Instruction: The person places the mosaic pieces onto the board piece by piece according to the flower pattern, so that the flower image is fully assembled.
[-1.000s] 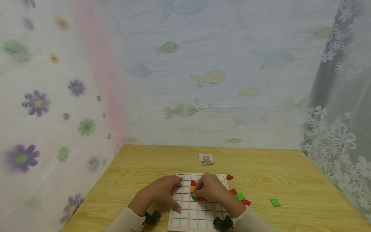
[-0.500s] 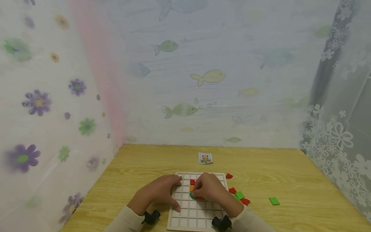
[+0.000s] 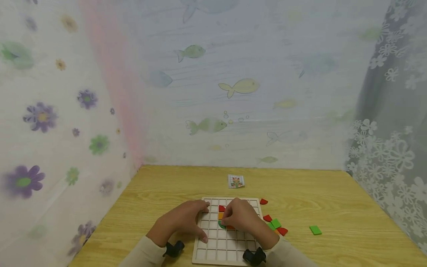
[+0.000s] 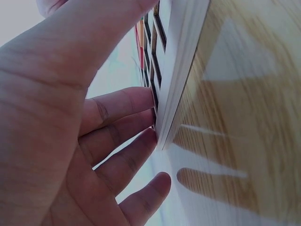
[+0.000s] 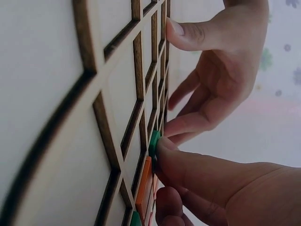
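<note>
Grid board (image 3: 217,256) on table (image 3: 160,185), left hand (image 3: 185,220) at its left edge, right hand (image 3: 241,219) on tile (image 5: 154,142) atop board, loose tiles (image 3: 275,223) right of both hands, card (image 3: 236,181) ahead.

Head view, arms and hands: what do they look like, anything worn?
Left hand and right hand are bare, no gloves. Left sleeve and right sleeve are long, plain beige, ending near the wrists. Each wrist has a small black device, left unit and right unit, chunky in outline. No cables show; any markings are too small to tell.
</note>
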`<state>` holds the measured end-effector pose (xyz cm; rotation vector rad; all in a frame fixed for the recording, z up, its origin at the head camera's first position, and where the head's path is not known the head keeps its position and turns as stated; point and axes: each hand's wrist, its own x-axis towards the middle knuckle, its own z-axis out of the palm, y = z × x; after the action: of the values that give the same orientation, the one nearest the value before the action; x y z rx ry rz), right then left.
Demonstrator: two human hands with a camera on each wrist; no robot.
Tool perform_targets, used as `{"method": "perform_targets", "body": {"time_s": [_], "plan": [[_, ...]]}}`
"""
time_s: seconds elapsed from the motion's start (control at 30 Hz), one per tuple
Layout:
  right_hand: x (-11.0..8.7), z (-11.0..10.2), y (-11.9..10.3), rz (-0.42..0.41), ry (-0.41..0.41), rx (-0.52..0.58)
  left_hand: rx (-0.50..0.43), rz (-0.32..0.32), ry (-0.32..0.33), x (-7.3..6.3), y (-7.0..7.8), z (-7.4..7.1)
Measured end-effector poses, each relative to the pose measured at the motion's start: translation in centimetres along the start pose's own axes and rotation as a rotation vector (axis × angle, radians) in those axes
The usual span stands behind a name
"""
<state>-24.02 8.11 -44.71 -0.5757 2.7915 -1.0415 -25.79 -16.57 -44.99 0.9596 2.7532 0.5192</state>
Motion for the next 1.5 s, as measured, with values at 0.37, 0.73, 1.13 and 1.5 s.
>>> {"method": "perform_targets", "body": {"time_s": [0.37,0.73,1.13,1.5], "plan": [[0.0,0.2,0.0,0.013,-0.022,0.006,-0.020,-0.005,-0.007,-0.1,-0.3,0.3],[0.1,0.0,0.3,-0.016,-0.047,0.047,-0.008,0.007,-0.001,-0.2,-0.8,0.6],[0.2,-3.7,2.5,-0.030,-0.016,0.035,0.026,-0.007,-0.005,1.1,-0.6,0.2],[-0.6,-7.5,5.7,0.101,0.047,0.008,0.008,-0.022,-0.013,0.4,-0.5,0.1]]}}
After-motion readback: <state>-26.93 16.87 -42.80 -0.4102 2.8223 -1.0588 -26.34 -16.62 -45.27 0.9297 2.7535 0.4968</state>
